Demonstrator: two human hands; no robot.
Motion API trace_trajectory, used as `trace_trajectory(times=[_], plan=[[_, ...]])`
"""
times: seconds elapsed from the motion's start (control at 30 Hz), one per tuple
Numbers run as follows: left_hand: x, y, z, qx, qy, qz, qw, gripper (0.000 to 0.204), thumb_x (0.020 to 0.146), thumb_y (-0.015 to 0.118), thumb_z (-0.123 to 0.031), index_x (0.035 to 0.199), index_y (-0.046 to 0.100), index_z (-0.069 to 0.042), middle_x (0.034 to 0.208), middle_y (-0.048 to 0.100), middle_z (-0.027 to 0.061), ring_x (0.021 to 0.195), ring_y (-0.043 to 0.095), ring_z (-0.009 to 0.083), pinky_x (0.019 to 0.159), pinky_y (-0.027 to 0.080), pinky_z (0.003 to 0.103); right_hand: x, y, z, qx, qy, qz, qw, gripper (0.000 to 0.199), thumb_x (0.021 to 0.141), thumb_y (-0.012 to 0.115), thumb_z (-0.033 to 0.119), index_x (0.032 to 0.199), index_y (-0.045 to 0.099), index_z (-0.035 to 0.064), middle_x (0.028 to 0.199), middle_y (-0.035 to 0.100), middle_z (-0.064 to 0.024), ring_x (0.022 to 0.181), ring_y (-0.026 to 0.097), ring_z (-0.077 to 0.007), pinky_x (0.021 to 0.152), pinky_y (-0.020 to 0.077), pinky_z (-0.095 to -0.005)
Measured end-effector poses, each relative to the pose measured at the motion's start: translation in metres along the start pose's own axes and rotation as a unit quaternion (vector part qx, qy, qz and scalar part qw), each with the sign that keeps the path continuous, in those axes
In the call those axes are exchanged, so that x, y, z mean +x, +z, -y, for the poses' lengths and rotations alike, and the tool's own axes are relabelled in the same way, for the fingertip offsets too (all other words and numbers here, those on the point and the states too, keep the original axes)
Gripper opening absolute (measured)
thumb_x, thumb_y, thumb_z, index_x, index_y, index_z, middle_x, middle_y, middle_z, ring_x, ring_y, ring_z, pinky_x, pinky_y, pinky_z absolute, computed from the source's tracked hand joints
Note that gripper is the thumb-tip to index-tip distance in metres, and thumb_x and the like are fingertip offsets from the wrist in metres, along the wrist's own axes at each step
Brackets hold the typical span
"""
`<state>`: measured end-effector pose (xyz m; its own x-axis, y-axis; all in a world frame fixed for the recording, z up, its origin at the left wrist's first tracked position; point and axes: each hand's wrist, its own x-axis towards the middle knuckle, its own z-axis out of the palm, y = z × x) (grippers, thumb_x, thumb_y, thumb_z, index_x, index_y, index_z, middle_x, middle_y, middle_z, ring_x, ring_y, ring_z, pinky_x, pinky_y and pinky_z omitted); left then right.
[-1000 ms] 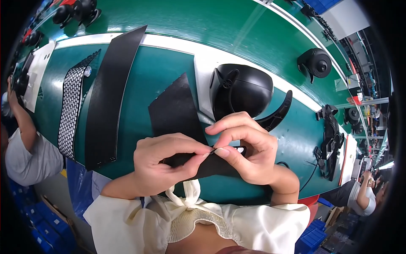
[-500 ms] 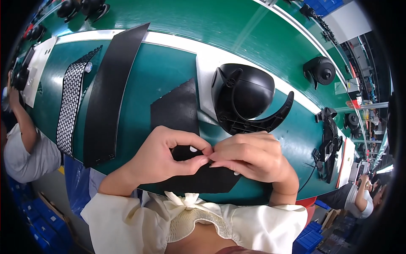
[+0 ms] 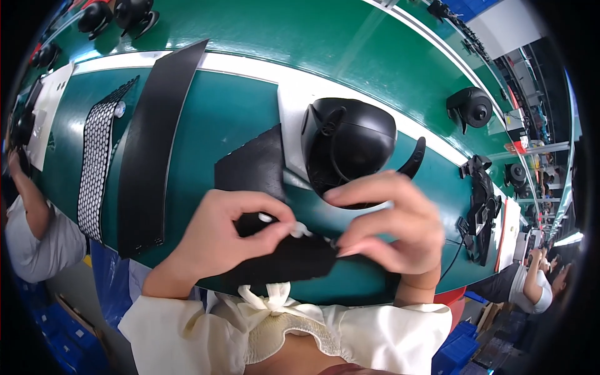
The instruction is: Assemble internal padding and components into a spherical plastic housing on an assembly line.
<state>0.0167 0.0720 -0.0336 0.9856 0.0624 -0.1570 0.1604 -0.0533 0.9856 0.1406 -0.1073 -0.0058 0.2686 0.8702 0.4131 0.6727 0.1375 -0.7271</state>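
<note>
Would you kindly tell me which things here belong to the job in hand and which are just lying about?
Seemingly in the job:
black piece, by the left hand and right hand
white bit, at the left hand

Apparently just lying about:
long strip
dotted sheet
black shell
round device

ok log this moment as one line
left hand: pinching at small white piece | right hand: blurred, by end of black sheet, grip unclear | ahead: round black shell

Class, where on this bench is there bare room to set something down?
Bare green tabletop shows between the long black panel and the dark sheet, and between the right hand and the black parts at right. It's crowded around the left hand and up to the glossy black shell.
</note>
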Motion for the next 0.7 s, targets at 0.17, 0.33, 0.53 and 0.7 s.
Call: trace_trajectory(times=[0.17,0.33,0.53,0.7], plan=[[0.000,0.000,0.000,-0.027,-0.022,-0.044,0.998,0.007,0.073,0.060,0.000,0.079,0.061,0.003,0.070,0.060,0.0016,0.061,0.051,0.0028,0.055,0.041,0.015,0.005,-0.001,-0.002,0.001,0.008,-0.048,0.999,0.015,0.062,0.068,0.001,0.073,0.058,0.0018,0.100,0.056,-0.0155,0.083,0.055,-0.0245,0.069,0.0432,-0.0288],[0.004,-0.001,0.003,-0.051,-0.012,-0.058,0.997,0.007,0.074,0.060,0.000,0.080,0.061,0.003,0.073,0.061,0.0025,0.064,0.052,0.0031,0.056,0.041,0.016,0.015,0.006,-0.013,0.111,0.080,-0.083,0.987,0.006,0.070,0.060,-0.005,0.075,0.057,-0.0013,0.104,0.051,-0.0165,0.087,0.055,-0.0227,0.074,0.0439,-0.0303],[0.009,0.003,0.015,0.000,0.114,-0.197,0.974,0.042,0.077,0.056,0.002,0.118,0.045,0.002,0.095,0.060,0.0061,0.073,0.055,0.0051,0.068,0.041,0.017,0.037,0.004,-0.031,-0.074,0.058,-0.198,0.976,0.003,0.073,0.055,-0.005,0.076,0.054,-0.0054,0.107,0.051,-0.0177,0.096,0.051,-0.0231,0.085,0.0378,-0.0301],[0.006,-0.001,0.013,0.015,0.041,-0.139,0.989,0.020,0.077,0.058,0.001,0.096,0.056,0.002,0.077,0.062,0.0064,0.072,0.056,0.0065,0.064,0.043,0.017,0.043,0.008,-0.035,-0.060,0.079,-0.161,0.982,0.004,0.075,0.055,-0.005,0.078,0.054,-0.0058,0.101,0.052,-0.0151,0.093,0.054,-0.0202,0.080,0.0413,-0.0266]])
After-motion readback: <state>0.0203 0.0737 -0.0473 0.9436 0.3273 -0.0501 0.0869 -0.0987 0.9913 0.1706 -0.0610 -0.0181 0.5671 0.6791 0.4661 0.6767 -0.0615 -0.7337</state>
